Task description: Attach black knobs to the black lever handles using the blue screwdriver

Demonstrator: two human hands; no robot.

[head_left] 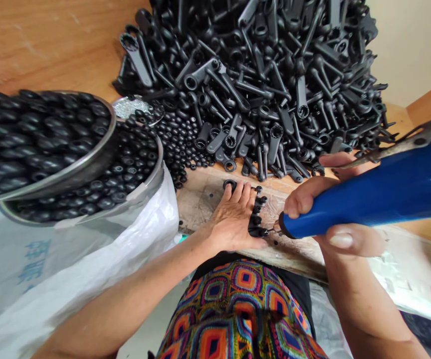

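Observation:
My left hand (234, 214) lies flat, fingers stretched out, over a row of black plastic crank handles (256, 219) on a wooden board (200, 199). The ends of several handles stick out past its right side. Most of their length is hidden under the palm. In my right hand (335, 219) is a blue power screwdriver (365, 199), held almost level with the fingers wrapped round its body. Its thin bit points left and meets the end of the crank handle nearest to me, by my left thumb.
A large heap of black crank handles (268, 85) fills the back of the table. Small black knobs (180, 134) lie loose to its left, near a dish of small shiny metal parts (133, 107). Two metal bowls of black knobs (110, 114) and white plastic sheeting (125, 249) stand at left.

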